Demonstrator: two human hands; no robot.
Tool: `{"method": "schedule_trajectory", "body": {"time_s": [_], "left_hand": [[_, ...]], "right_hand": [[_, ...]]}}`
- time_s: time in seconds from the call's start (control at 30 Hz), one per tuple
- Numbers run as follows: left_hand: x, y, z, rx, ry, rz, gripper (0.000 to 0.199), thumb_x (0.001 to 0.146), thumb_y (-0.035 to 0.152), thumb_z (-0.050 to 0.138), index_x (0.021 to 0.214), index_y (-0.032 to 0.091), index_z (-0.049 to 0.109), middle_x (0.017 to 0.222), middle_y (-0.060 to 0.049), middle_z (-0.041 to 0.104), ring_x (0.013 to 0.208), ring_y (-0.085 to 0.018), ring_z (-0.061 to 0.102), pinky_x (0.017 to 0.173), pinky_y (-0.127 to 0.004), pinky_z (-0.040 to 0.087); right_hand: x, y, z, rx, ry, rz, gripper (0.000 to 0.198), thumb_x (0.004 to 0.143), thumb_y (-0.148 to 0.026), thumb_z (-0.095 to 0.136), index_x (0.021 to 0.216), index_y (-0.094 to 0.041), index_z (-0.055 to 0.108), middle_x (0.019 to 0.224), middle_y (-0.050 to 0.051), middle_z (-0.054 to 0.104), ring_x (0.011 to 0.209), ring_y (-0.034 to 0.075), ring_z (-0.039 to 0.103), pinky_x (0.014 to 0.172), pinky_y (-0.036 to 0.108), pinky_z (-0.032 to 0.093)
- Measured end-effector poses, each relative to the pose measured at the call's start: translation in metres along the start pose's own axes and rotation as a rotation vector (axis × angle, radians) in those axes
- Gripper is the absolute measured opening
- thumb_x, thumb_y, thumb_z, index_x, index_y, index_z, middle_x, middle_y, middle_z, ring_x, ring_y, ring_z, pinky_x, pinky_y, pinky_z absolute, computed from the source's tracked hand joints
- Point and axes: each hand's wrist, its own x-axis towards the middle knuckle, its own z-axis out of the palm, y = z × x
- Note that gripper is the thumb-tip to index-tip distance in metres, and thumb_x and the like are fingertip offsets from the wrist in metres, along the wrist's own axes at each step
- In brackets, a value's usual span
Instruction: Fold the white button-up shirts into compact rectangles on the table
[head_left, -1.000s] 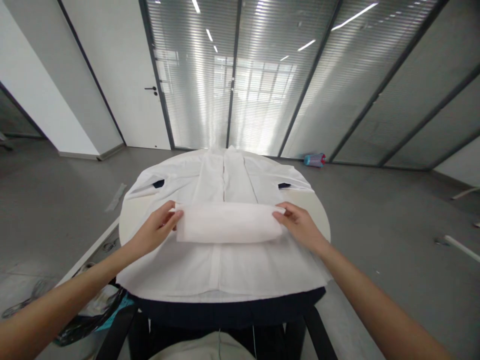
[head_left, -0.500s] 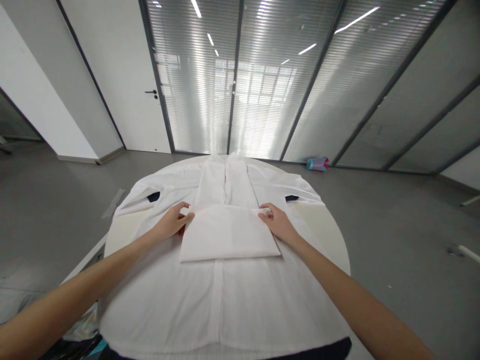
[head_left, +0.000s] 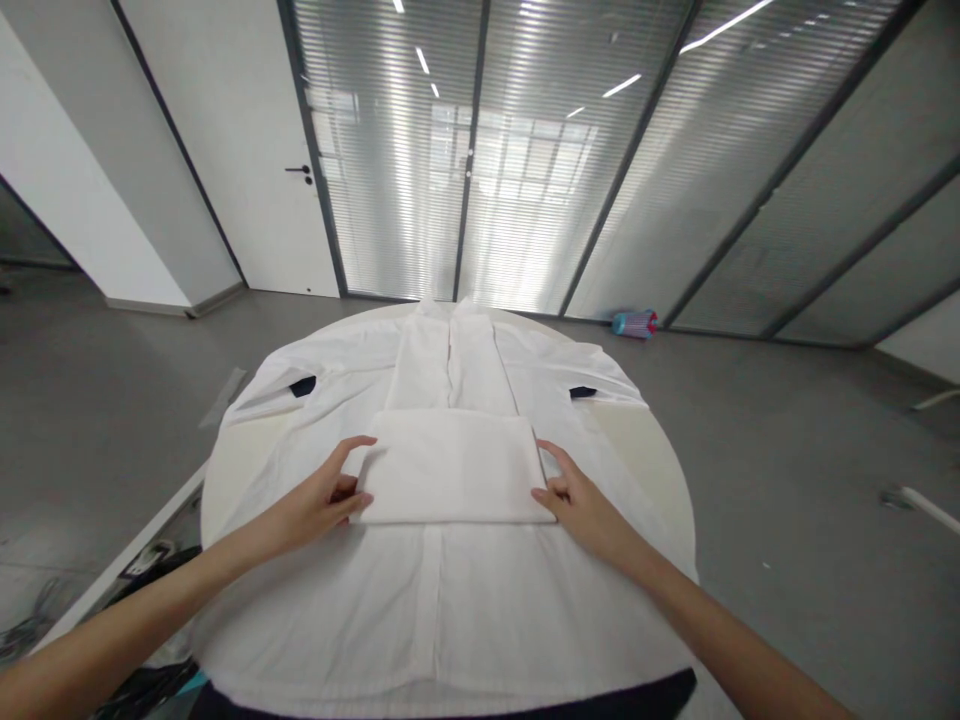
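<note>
A folded white garment (head_left: 452, 466) lies as a flat rectangle on top of a larger white shirt (head_left: 420, 590) spread over a round white table (head_left: 660, 462). My left hand (head_left: 319, 497) rests at the folded piece's left edge, fingers spread and touching it. My right hand (head_left: 577, 498) sits against its right edge near the front corner, fingers apart. Neither hand grips the cloth. The spread shirt's button placket runs down the middle, and its sleeves reach out to both sides.
Dark cloth (head_left: 660, 697) shows under the shirt at the table's near edge. A blue and pink bottle (head_left: 634, 323) lies on the grey floor by the glass wall with blinds. A white door (head_left: 247, 150) stands at the back left. Clutter lies on the floor at left (head_left: 142, 570).
The garment was a roll held at both ends, then folded flat onto the shirt. My hands slid from its far corners back to its near side edges.
</note>
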Motion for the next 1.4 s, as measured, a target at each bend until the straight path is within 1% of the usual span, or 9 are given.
{"method": "schedule_trajectory", "body": {"time_s": [0.13, 0.27, 0.4, 0.5, 0.67, 0.8, 1.17, 1.27, 1.4], "left_hand": [[0.004, 0.005, -0.009, 0.128, -0.018, -0.018, 0.051, 0.088, 0.045, 0.057, 0.131, 0.022, 0.043, 0.060, 0.009, 0.044, 0.052, -0.013, 0.048, 0.051, -0.023, 0.038], [0.015, 0.027, -0.013, 0.539, 0.267, 0.216, 0.037, 0.090, 0.047, 0.058, 0.115, 0.021, 0.061, 0.095, -0.007, 0.062, 0.075, -0.020, 0.063, 0.070, -0.034, 0.052], [0.052, 0.042, 0.019, 0.660, 0.308, 0.534, 0.042, 0.101, 0.035, 0.039, 0.138, 0.018, 0.049, 0.139, -0.017, 0.052, 0.129, -0.029, 0.053, 0.106, -0.047, 0.045], [0.080, 0.031, 0.049, 0.779, 0.240, 0.564, 0.055, 0.103, 0.032, 0.031, 0.153, 0.011, 0.031, 0.155, -0.020, 0.039, 0.149, -0.031, 0.028, 0.119, -0.054, 0.028], [0.092, 0.006, 0.065, 0.971, 0.222, 0.530, 0.067, 0.102, 0.047, 0.033, 0.157, 0.009, 0.027, 0.159, -0.019, 0.032, 0.150, -0.031, 0.027, 0.122, -0.051, 0.022], [0.084, 0.003, 0.055, 1.018, 0.287, 0.478, 0.074, 0.099, 0.059, 0.036, 0.154, 0.009, 0.034, 0.159, -0.021, 0.031, 0.149, -0.033, 0.027, 0.121, -0.050, 0.023], [0.072, -0.014, 0.031, 1.004, 0.246, 0.396, 0.082, 0.097, 0.065, 0.034, 0.156, 0.008, 0.031, 0.162, -0.021, 0.023, 0.151, -0.032, 0.020, 0.122, -0.047, 0.023], [0.074, -0.012, 0.026, 0.985, 0.221, 0.402, 0.081, 0.096, 0.066, 0.036, 0.155, 0.011, 0.033, 0.161, -0.019, 0.027, 0.150, -0.031, 0.025, 0.122, -0.046, 0.023], [0.091, -0.014, 0.004, 0.933, 0.106, 0.423, 0.074, 0.098, 0.064, 0.035, 0.157, 0.018, 0.031, 0.162, -0.014, 0.028, 0.151, -0.030, 0.022, 0.123, -0.052, 0.015]], "right_hand": [[-0.001, 0.007, -0.001, -0.207, 0.063, -0.041, 0.057, 0.093, -0.035, 0.051, 0.147, -0.018, 0.039, 0.065, -0.005, 0.052, 0.062, 0.018, 0.055, 0.065, 0.031, 0.043], [0.006, -0.008, -0.004, -0.425, 0.248, -0.259, 0.045, 0.097, -0.042, 0.048, 0.137, -0.022, 0.056, 0.105, 0.011, 0.063, 0.100, 0.027, 0.062, 0.091, 0.044, 0.049], [0.030, -0.048, 0.023, -0.558, 0.186, -0.408, 0.056, 0.102, -0.049, 0.036, 0.147, -0.019, 0.049, 0.149, 0.017, 0.046, 0.137, 0.032, 0.043, 0.112, 0.051, 0.037], [0.048, -0.065, 0.054, -0.627, 0.102, -0.415, 0.070, 0.102, -0.057, 0.025, 0.154, -0.011, 0.036, 0.160, 0.019, 0.029, 0.149, 0.033, 0.026, 0.119, 0.052, 0.026], [0.055, -0.053, 0.076, -0.674, 0.044, -0.424, 0.083, 0.099, -0.067, 0.021, 0.158, -0.008, 0.028, 0.164, 0.018, 0.019, 0.152, 0.031, 0.017, 0.123, 0.051, 0.015], [0.050, -0.038, 0.064, -0.695, 0.067, -0.409, 0.088, 0.097, -0.071, 0.023, 0.157, -0.007, 0.029, 0.163, 0.019, 0.020, 0.153, 0.029, 0.016, 0.124, 0.048, 0.015], [0.035, 0.002, 0.034, -0.684, 0.089, -0.283, 0.088, 0.096, -0.069, 0.029, 0.159, -0.008, 0.023, 0.163, 0.020, 0.018, 0.152, 0.031, 0.018, 0.121, 0.055, 0.022], [0.039, 0.001, 0.023, -0.676, 0.100, -0.332, 0.081, 0.096, -0.067, 0.037, 0.153, -0.010, 0.038, 0.160, 0.020, 0.030, 0.148, 0.033, 0.029, 0.119, 0.055, 0.025], [0.072, -0.006, -0.005, -0.513, 0.141, -0.444, 0.045, 0.099, -0.048, 0.045, 0.117, -0.016, 0.071, 0.127, 0.015, 0.067, 0.119, 0.028, 0.059, 0.106, 0.047, 0.043]]}}
